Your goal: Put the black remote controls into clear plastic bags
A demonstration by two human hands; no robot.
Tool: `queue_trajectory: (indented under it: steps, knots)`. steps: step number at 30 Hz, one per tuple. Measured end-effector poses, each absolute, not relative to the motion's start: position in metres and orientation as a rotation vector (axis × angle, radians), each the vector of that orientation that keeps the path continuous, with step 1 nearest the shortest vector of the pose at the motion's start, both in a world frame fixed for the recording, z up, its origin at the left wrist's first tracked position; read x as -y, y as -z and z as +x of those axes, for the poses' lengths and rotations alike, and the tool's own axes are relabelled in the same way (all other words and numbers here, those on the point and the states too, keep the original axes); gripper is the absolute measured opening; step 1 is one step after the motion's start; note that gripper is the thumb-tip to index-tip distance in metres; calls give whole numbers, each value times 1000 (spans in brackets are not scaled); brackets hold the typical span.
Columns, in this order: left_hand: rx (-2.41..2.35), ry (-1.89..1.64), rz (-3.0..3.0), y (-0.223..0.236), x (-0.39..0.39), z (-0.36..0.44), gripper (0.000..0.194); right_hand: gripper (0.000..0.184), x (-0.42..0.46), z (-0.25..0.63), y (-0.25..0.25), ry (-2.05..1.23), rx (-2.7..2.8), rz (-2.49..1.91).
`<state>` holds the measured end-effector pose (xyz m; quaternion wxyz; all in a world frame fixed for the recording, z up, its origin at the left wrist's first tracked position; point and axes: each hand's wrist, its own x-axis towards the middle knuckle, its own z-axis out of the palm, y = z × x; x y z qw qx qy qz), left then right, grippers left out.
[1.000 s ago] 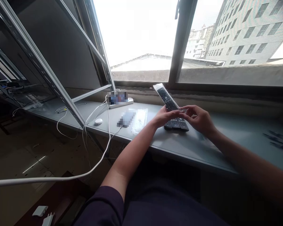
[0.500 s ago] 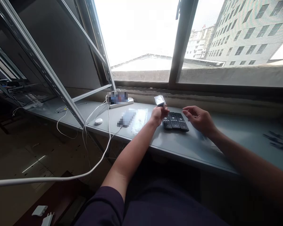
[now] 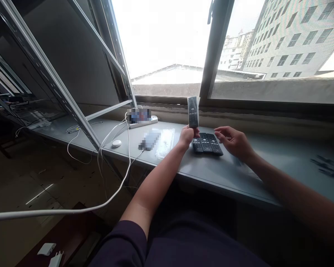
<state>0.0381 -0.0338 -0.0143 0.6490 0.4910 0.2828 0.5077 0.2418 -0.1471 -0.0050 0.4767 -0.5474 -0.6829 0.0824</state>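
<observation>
My left hand (image 3: 187, 136) is closed round the lower end of a black remote control (image 3: 193, 113). The remote stands nearly upright above the table, in a clear plastic sleeve that juts out past its edge. Just below and to the right, several more black remote controls (image 3: 206, 144) lie side by side on the grey table. My right hand (image 3: 233, 142) hovers by their right end, fingers loosely bent and thumb a little apart, with nothing visible in it. Left of my left forearm lie flat clear plastic sleeves (image 3: 166, 142).
A blurred-out device (image 3: 149, 140) on a cable and a round white object (image 3: 116, 143) lie to the left. Behind them is a white power strip (image 3: 144, 121). White cables (image 3: 111, 202) hang over the table edge beside a metal frame (image 3: 52, 79). Dark items (image 3: 330, 166) lie far right.
In my left hand the remote has swung from tilted away to nearly upright, showing its long face. My right hand has shifted very slightly left.
</observation>
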Motion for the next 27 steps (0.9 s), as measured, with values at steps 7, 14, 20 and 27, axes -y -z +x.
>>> queue_trajectory:
  steps: [7, 14, 20, 27]
  knots:
    - [-647, -1029, 1568, 26, 32, 45, 12, 57, 138, 242, 14, -444, 1658, -1248]
    - [-594, -923, 1772, 31, 35, 43, 17, 64, 140, 236, 5, -604, 1504, -1225]
    - [-579, -985, 1774, 31, 32, 44, 19, 46, 142, 234, 1, -743, 1346, -1134]
    - [-586, -1181, 1325, 23, 27, 45, 27, 33, 135, 245, 1, -712, 1142, -1213]
